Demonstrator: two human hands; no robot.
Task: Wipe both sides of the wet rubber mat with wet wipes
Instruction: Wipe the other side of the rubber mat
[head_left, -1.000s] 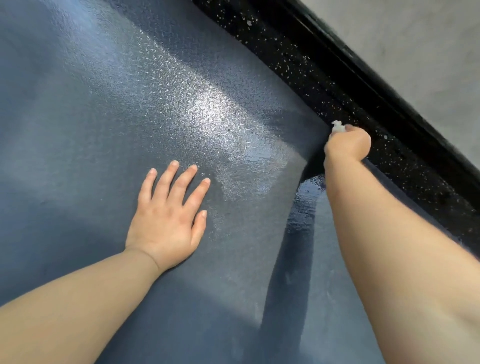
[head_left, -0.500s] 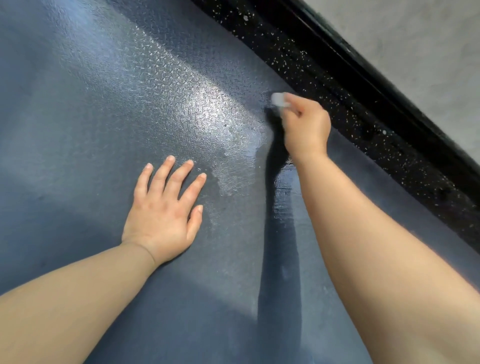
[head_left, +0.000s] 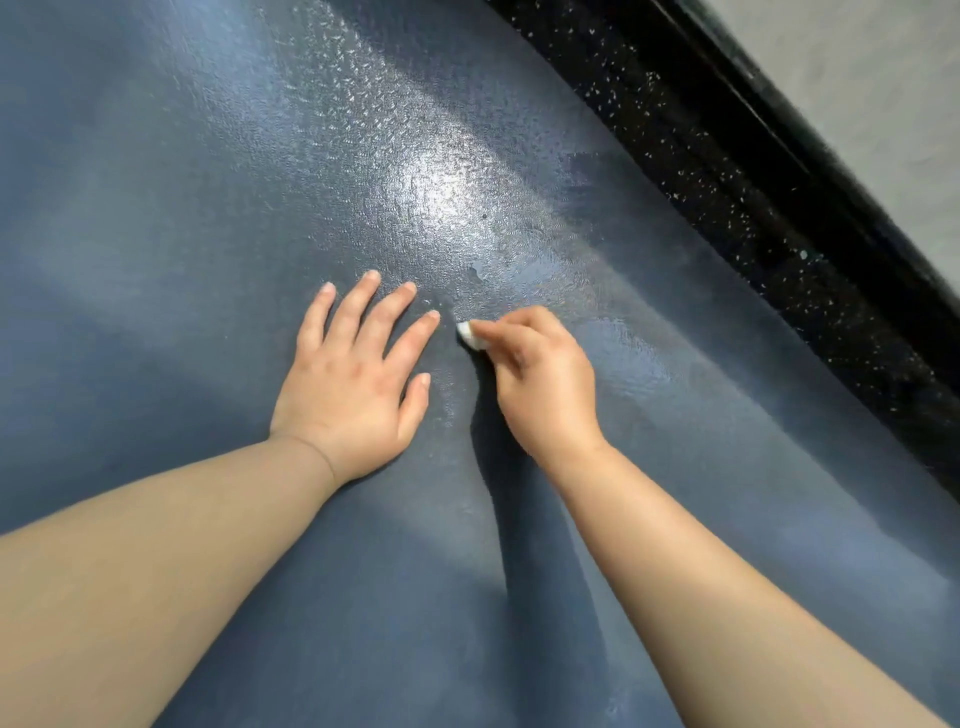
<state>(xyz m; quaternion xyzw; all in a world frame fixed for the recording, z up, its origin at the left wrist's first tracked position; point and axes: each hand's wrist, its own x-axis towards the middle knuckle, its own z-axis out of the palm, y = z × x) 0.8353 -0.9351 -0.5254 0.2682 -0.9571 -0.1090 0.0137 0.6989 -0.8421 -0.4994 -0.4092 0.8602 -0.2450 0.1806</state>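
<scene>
**A:** What does the head view show?

**B:** A dark blue textured rubber mat (head_left: 208, 208) fills nearly the whole picture and lies flat under both bare forearms. The left hand (head_left: 353, 379) rests palm down on it near the middle, with its fingers straight and spread. The right hand (head_left: 540, 384) is just beside it. Its fingers are curled and pinch a small folded white wet wipe (head_left: 470, 335) against the mat. The wipe is very close to the left forefinger, but they do not touch.

**A:** What has changed?

**B:** A second ago the right hand was stretched out to the mat's far right edge, next to the black speckled strip (head_left: 727, 182) along that side. Half a second ago it was partway back. Now it has pulled the wipe across to the bracing hand. The left hand has hardly moved.

**A:** Did the stroke leave a mark?

**B:** There is a wet sheen (head_left: 441, 197) beyond both hands, and smoother damp streaks run from it towards the strip. I cannot tell how much of that came from this stroke.

**A:** What does it mean for the task?

**B:** I would say one sweep of the upper face has just ended. The near part of the mat looks duller and is probably not yet wiped. The mat has not been turned over, so the underside is still to do. The wipe is tiny against such a large surface, so many more passes seem likely.
</scene>
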